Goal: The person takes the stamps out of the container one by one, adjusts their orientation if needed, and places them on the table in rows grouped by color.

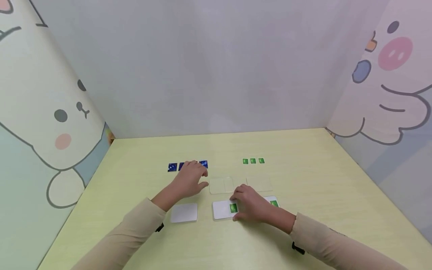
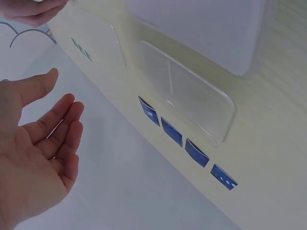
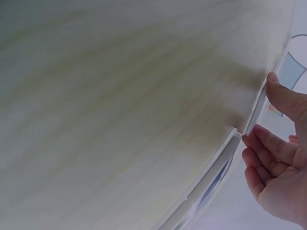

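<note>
My right hand [image 1: 251, 205] grips the right end of a white card in a clear case [image 1: 221, 210], which has a small green picture square [image 1: 233, 208] on it. In the right wrist view, thumb and fingers pinch opposite edges of this flat case [image 3: 256, 108]. Past the hand, a second white card with a green square [image 1: 274, 203] partly shows. My left hand [image 1: 191, 179] hovers with loosely bent fingers, holding nothing. It covers part of a row of small blue picture squares [image 1: 172, 167]; in the left wrist view several blue squares [image 2: 171, 131] stand apart.
A blank white card or stack [image 1: 183, 213] lies at the near left. Farther back are a clear case with a dividing line [image 1: 217, 185] and another clear case [image 1: 259, 183]. Three green squares [image 1: 253, 161] lie at the back right. A pale wall [image 1: 216, 75] rises behind the table.
</note>
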Motion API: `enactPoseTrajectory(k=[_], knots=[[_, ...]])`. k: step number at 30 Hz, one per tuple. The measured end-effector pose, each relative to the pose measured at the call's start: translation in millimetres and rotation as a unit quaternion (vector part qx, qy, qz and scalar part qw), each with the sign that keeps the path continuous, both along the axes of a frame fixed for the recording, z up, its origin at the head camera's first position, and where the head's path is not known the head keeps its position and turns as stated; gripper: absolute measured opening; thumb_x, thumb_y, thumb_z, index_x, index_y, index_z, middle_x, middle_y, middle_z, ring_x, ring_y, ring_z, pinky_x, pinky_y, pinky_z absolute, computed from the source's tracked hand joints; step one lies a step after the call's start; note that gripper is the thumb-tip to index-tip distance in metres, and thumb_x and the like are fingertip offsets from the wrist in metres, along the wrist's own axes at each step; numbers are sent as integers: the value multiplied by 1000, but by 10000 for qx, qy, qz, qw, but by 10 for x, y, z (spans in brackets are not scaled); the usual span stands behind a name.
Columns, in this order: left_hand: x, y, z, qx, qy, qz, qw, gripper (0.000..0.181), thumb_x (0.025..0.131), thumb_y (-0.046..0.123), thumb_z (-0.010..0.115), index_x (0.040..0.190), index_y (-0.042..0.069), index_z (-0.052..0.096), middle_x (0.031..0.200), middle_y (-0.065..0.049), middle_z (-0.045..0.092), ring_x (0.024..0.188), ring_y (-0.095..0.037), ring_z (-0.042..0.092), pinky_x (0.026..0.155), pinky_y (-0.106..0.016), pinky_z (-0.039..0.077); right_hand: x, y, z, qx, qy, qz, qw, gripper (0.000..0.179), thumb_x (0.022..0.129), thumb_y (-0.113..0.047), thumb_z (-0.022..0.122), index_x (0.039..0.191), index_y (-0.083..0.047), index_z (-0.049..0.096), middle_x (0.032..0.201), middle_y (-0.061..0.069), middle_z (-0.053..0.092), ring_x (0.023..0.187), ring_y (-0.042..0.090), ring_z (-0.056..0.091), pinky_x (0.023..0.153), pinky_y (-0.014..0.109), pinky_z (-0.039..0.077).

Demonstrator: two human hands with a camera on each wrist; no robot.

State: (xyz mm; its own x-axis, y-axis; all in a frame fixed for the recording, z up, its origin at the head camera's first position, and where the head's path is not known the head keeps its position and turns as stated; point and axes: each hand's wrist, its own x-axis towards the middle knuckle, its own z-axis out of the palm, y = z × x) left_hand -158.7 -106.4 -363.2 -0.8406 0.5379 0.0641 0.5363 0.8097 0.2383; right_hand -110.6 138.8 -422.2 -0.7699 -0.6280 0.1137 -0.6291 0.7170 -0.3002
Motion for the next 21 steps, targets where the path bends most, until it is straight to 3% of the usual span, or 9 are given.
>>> enactPoseTrajectory(k=[4,21], knots=[[41,31,5,6,40,0,10000,24,87,24,74,100,5,69,104,-9,71,107,-29,57,106,-50,36,-4,1,0,15,-44,-6,10000,51,69,-35,88,107,-7,70,103,1,67,99,15,55,91,35,48],[106,133,-91,-146,-48,104,9998,29,88,30,73,104,7,69,109,-8,70,106,-26,55,98,-46,39,-22,-11,-6,123,-66,-44,9999,51,70,-37,88,108,-8,71,105,1,67,100,15,56,92,35,49]])
